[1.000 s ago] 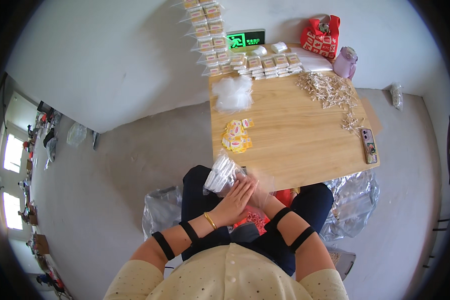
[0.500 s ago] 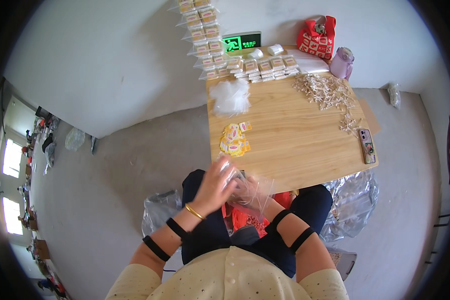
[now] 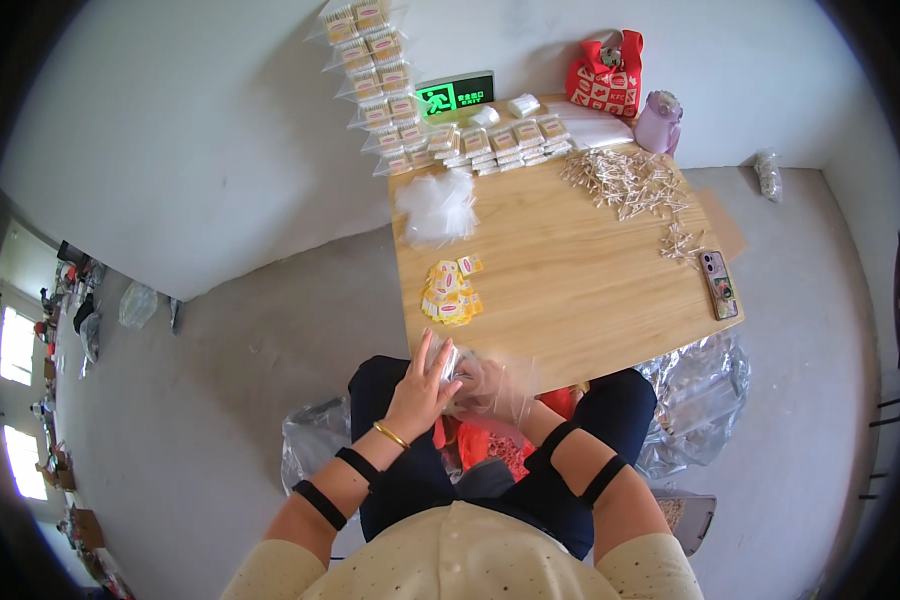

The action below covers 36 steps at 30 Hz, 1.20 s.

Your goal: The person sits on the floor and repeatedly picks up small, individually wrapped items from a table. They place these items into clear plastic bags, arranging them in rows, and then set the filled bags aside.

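Note:
My left hand (image 3: 420,385) and my right hand (image 3: 490,390) meet at the near edge of a wooden table (image 3: 570,290), together holding a small clear plastic bag (image 3: 450,362) with something pale inside. The right hand wears a thin clear glove. A gold bangle circles my left wrist. Just beyond the hands lies a little heap of yellow and red labels (image 3: 448,292). Further back sits a pile of empty clear bags (image 3: 436,205).
Rows of filled packets (image 3: 490,142) line the table's far edge and climb the wall. Small wooden pieces (image 3: 625,180) are scattered at the far right, and a phone (image 3: 720,284) rests by the right edge. A red bag (image 3: 605,85), a lilac jug (image 3: 658,122) and a green sign (image 3: 455,95) stand behind.
My hands moved from my left, where they held the bag up, rightward and down to the table's near edge, still closed on the bag.

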Each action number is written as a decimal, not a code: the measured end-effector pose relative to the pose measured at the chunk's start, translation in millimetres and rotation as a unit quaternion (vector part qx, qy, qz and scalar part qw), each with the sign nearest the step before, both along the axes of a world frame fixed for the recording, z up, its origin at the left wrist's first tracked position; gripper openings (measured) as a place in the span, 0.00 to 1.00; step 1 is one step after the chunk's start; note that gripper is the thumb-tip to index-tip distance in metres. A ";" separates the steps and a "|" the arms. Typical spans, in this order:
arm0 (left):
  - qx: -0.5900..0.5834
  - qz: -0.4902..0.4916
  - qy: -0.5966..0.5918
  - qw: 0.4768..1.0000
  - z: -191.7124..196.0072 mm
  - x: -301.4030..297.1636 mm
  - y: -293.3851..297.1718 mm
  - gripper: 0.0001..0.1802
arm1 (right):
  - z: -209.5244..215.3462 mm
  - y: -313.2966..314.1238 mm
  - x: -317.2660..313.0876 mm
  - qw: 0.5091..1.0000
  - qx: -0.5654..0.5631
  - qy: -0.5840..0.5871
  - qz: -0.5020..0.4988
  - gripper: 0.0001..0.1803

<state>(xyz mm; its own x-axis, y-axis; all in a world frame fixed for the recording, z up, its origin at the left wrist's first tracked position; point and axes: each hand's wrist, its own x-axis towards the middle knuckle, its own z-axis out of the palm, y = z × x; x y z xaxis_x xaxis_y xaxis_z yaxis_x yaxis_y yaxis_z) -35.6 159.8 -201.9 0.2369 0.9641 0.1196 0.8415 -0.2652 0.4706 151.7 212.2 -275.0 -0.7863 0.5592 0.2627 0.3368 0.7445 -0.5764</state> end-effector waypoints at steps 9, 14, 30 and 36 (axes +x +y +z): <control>-0.009 0.083 0.024 0.996 -0.9 22.1 -10.5 0.36 | -4.0 7.0 10.1 0.996 -0.045 -0.071 -0.002 0.23; 0.045 0.013 0.176 0.983 2.5 16.8 -3.7 0.35 | -6.5 10.6 14.0 0.995 -0.083 -0.053 -0.011 0.23; 0.049 0.010 0.189 0.981 2.1 22.4 -3.0 0.34 | 14.9 17.3 71.7 0.631 -0.685 0.348 -0.110 0.43; 0.042 0.013 0.183 0.982 -1.5 16.0 -6.7 0.33 | 21.3 22.5 91.2 0.552 -0.703 0.414 -0.170 0.42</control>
<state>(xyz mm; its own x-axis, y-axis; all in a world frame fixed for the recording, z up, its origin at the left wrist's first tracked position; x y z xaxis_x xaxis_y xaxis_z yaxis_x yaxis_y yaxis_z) -19.7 153.1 -203.4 0.2549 0.9607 0.1096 0.9571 -0.2669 0.1130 242.9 234.7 -253.8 -0.5085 0.7469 -0.4285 -0.4940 -0.6606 -0.5653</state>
